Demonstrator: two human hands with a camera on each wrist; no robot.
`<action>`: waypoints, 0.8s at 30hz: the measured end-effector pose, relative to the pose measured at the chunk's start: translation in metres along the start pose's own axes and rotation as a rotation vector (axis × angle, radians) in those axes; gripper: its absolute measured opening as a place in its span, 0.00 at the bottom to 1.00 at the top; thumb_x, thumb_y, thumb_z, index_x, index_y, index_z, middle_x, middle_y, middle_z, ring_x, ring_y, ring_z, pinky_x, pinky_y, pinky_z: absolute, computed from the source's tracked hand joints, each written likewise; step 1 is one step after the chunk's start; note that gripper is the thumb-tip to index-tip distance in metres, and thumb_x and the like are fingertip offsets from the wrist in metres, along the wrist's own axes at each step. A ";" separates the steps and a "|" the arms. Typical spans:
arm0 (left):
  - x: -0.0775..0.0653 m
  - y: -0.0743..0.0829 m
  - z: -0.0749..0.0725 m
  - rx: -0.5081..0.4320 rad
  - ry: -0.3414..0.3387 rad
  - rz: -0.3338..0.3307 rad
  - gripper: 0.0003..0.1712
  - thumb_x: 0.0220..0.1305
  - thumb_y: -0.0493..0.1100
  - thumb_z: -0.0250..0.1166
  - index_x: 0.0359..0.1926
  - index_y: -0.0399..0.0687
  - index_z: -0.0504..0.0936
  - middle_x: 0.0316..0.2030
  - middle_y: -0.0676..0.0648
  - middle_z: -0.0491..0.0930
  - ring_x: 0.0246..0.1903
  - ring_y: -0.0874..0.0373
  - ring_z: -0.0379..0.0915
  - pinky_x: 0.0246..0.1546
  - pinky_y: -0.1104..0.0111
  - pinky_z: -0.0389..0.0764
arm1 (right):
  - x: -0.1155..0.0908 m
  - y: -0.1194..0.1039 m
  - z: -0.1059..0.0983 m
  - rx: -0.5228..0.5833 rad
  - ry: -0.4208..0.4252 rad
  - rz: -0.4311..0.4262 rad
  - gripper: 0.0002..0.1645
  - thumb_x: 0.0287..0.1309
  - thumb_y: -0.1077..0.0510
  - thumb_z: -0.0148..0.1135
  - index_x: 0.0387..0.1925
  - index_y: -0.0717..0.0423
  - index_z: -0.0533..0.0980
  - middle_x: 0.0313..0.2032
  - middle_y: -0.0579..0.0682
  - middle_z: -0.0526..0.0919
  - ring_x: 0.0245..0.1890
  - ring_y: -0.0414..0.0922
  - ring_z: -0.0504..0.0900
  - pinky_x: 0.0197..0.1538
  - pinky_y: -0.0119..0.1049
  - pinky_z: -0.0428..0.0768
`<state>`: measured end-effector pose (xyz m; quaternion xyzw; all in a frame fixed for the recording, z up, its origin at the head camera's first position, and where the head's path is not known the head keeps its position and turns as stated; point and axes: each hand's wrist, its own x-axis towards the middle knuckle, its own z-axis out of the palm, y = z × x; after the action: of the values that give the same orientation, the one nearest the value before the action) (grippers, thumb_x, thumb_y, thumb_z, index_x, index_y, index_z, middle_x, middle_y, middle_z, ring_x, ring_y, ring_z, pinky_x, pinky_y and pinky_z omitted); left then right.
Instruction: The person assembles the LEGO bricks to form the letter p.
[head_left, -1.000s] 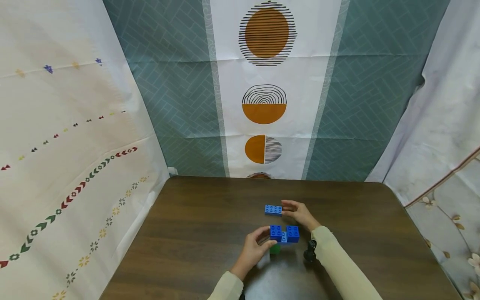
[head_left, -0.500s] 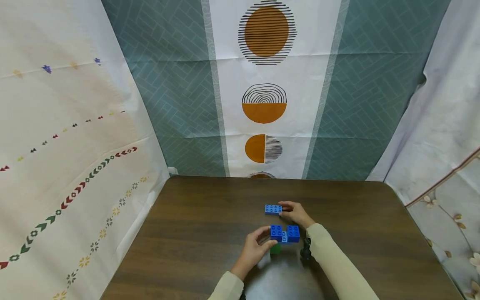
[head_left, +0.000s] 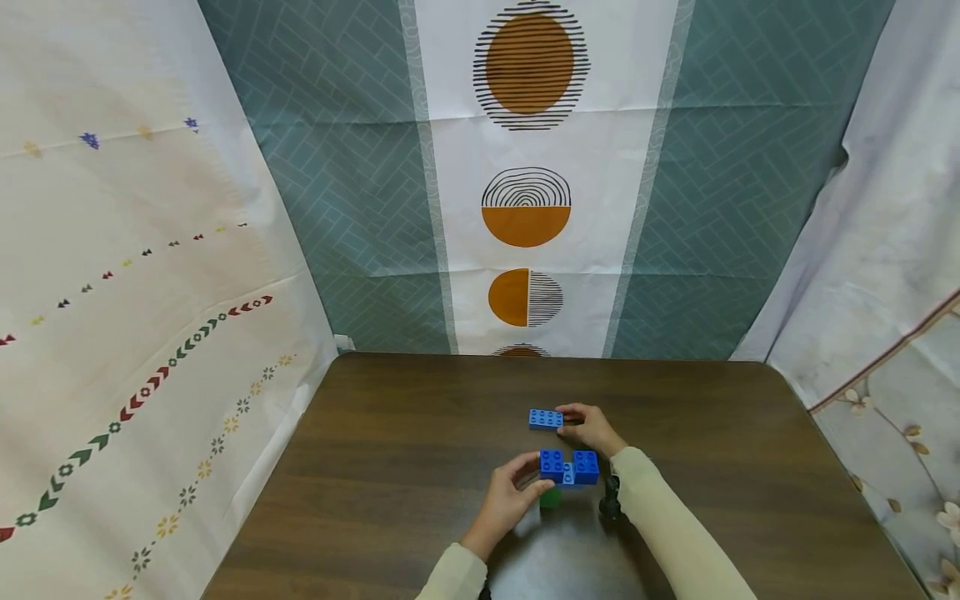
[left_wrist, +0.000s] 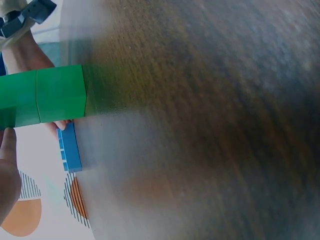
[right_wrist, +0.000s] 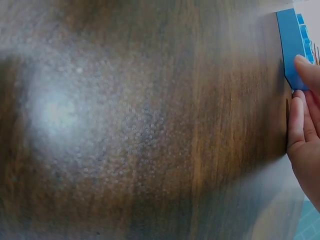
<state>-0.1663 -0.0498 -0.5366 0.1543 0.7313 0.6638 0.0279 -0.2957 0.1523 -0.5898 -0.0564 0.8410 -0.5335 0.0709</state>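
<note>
My left hand [head_left: 504, 500] grips the left side of a stack of toy building bricks, thumb in front and fingers behind. Two dark blue bricks [head_left: 585, 467] top the stack, apart from each other, with a light blue brick [head_left: 568, 474] showing between them. Green bricks [left_wrist: 61, 94] form its lower part, one on another in the left wrist view. Farther back, a studded light blue brick [head_left: 545, 419] lies on the table. My right hand [head_left: 591, 427] pinches its right end; the thumb [right_wrist: 306, 70] presses its near side, and the index finger is largely hidden.
The dark wooden table [head_left: 405, 450] reaches back to a patterned cloth [head_left: 360, 208]. Pale cloths hang at the left and right. A dark wrist camera [head_left: 611, 498] sits on my right wrist, right of the stack.
My right hand has moved slightly left and closed its thumb and fingers onto the right end of the light blue brick. The left hand and the stack have stayed in place.
</note>
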 end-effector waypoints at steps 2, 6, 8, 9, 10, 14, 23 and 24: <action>0.000 0.000 0.000 0.003 0.000 0.000 0.20 0.59 0.35 0.66 0.52 0.34 0.77 0.50 0.35 0.80 0.54 0.41 0.75 0.55 0.54 0.76 | 0.000 -0.001 0.000 -0.003 0.004 -0.001 0.21 0.53 0.67 0.67 0.51 0.62 0.78 0.50 0.61 0.80 0.50 0.56 0.78 0.54 0.50 0.79; 0.000 -0.001 0.000 0.008 -0.001 -0.011 0.20 0.59 0.36 0.66 0.53 0.34 0.77 0.50 0.36 0.80 0.54 0.41 0.75 0.55 0.55 0.76 | -0.001 -0.002 -0.001 0.003 0.003 0.007 0.20 0.54 0.66 0.67 0.51 0.60 0.78 0.49 0.60 0.81 0.49 0.55 0.78 0.53 0.49 0.80; 0.000 -0.001 0.000 0.012 -0.002 -0.017 0.20 0.59 0.36 0.66 0.53 0.34 0.77 0.50 0.36 0.80 0.54 0.42 0.75 0.55 0.56 0.76 | -0.001 -0.002 -0.002 -0.007 -0.005 0.001 0.20 0.55 0.66 0.66 0.51 0.60 0.78 0.49 0.60 0.81 0.50 0.55 0.78 0.53 0.49 0.80; 0.000 -0.001 0.000 0.014 -0.002 -0.019 0.20 0.60 0.36 0.66 0.53 0.35 0.77 0.51 0.36 0.80 0.54 0.42 0.75 0.55 0.56 0.77 | -0.001 -0.003 -0.002 -0.002 -0.006 0.007 0.20 0.55 0.66 0.66 0.51 0.59 0.78 0.49 0.60 0.81 0.50 0.55 0.78 0.53 0.49 0.80; 0.000 -0.001 0.000 0.017 -0.001 -0.022 0.20 0.60 0.36 0.66 0.53 0.35 0.77 0.51 0.36 0.80 0.54 0.42 0.75 0.55 0.57 0.77 | -0.002 -0.003 -0.003 0.000 -0.009 0.010 0.20 0.54 0.66 0.66 0.51 0.59 0.78 0.50 0.60 0.81 0.50 0.56 0.78 0.53 0.49 0.80; 0.000 -0.001 0.000 0.019 -0.001 -0.029 0.20 0.60 0.36 0.66 0.53 0.36 0.77 0.51 0.37 0.80 0.54 0.43 0.75 0.55 0.58 0.77 | -0.002 -0.005 -0.007 0.004 -0.022 0.015 0.21 0.54 0.65 0.67 0.51 0.58 0.78 0.50 0.60 0.81 0.51 0.56 0.79 0.54 0.50 0.80; 0.000 -0.002 0.000 0.017 -0.004 -0.019 0.20 0.60 0.37 0.66 0.54 0.36 0.77 0.51 0.37 0.80 0.54 0.44 0.75 0.54 0.61 0.78 | -0.004 -0.010 -0.021 -0.006 -0.048 -0.011 0.22 0.54 0.61 0.68 0.52 0.56 0.78 0.51 0.59 0.80 0.51 0.55 0.79 0.55 0.52 0.78; 0.000 -0.002 0.000 0.015 -0.005 -0.019 0.20 0.60 0.37 0.66 0.54 0.36 0.77 0.51 0.37 0.80 0.54 0.44 0.75 0.54 0.62 0.78 | -0.005 -0.012 -0.023 -0.011 -0.050 -0.015 0.22 0.54 0.61 0.68 0.52 0.56 0.78 0.52 0.59 0.80 0.51 0.56 0.79 0.55 0.52 0.78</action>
<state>-0.1667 -0.0501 -0.5387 0.1492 0.7375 0.6577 0.0347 -0.2943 0.1681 -0.5689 -0.0763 0.8415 -0.5277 0.0874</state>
